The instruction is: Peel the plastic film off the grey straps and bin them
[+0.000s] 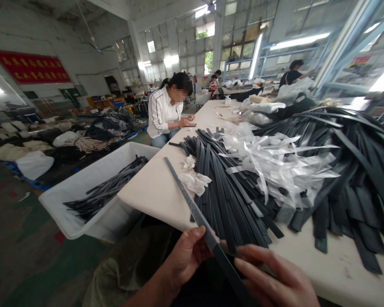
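A long, flat dark strip slants across the front of the view, greyish on its far half and black on its near half. My left hand is closed around it near the middle, thumb on top. My right hand is at the strip's right edge, close to where the shade changes. Its fingers are bent and blurred, and whether they pinch anything cannot be made out. Just beyond both hands lies a fanned pile of black strips on the table.
Translucent film ribbons lie over the strips, with a larger strip heap at right. Crumpled white scraps sit nearer. Left of the table, a white bin holds more dark strips. A person in white works at the table's far side.
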Available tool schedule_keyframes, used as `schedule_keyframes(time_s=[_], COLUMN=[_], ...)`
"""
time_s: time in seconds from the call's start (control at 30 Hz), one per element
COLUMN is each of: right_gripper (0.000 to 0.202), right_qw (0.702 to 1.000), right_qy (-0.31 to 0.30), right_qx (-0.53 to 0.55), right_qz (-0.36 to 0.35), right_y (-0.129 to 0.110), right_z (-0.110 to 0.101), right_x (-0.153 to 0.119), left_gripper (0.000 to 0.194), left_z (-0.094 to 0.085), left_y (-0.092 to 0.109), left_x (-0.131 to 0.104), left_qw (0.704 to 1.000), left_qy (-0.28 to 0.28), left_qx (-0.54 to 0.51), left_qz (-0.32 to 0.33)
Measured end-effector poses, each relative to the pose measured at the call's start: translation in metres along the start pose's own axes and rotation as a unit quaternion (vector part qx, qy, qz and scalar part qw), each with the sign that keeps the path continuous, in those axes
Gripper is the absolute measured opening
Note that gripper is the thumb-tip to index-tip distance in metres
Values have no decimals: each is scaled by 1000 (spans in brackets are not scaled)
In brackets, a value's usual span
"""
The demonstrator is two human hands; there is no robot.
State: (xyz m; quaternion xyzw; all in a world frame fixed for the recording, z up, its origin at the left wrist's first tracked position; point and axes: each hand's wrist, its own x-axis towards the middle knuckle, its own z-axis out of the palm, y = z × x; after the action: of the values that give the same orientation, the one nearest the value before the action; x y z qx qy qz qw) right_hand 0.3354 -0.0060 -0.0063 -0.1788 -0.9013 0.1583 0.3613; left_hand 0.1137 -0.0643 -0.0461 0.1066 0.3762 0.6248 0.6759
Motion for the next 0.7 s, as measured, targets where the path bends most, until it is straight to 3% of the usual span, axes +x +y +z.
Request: schedule_keyframes(time_s=[0.07, 0.2, 0.37, 0.5, 0.6, 0.7], right_gripper=[29, 21, 32, 34, 28, 24], right_qw=[1000, 989, 985, 978, 977, 972], right_qy=[1, 1, 3, -39, -45, -30], right_qx=[-23, -27, -91, -57, 19, 113], right_qz=[-15, -143, -147, -196, -206, -203], right_y=[1, 3, 17, 19, 12, 2], right_z=[16, 37, 49, 46, 32, 15], right_x=[10, 27, 36, 44, 46, 42], left_gripper=[33, 29, 26, 32, 49, 44], left_z=[-1, -1, -5, -12, -13, -13], left_y=[-1, 0, -5, -9, 12, 61], left_x=[-1, -4, -9, -7, 8, 36], left_qw=[1000, 999, 997, 998, 996, 993], left_qy=[-12, -39, -55, -66, -46, 73], left_qx=[-3, -6, 42, 4, -62, -87], left_qz=[5, 18, 15, -9, -42, 31])
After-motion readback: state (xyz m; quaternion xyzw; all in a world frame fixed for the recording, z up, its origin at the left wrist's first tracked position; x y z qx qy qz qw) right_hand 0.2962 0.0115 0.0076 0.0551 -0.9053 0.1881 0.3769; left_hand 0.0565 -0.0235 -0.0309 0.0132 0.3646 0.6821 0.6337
